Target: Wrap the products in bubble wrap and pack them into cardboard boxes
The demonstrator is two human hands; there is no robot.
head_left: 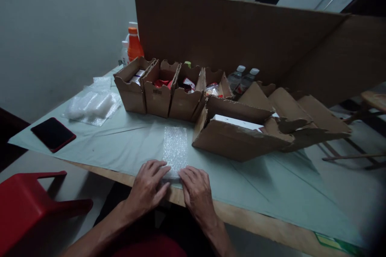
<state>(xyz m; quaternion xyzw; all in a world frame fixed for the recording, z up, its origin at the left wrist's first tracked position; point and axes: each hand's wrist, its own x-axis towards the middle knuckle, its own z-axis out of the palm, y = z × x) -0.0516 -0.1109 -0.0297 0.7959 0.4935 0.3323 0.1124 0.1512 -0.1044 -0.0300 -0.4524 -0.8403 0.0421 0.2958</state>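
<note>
A narrow strip of bubble wrap (175, 144) lies flat on the cloth, running away from me from the table's front edge. Its near end looks thick and folded or rolled; whether anything is inside cannot be made out. My left hand (150, 182) grips the left side of that near end, thumb on the close side and fingers beyond it. On the opposite corner, my right hand (196, 186) has its curled fingers pressed onto the wrap, its thumb partly hidden.
Several open cardboard bins (157, 98) holding small packages stand behind the wrap; a wider bin (241, 140) is at right. More bubble wrap (92, 106) and a phone (53, 134) lie left. Bottles (134, 46) stand behind. A red stool (33, 204) is beside the table.
</note>
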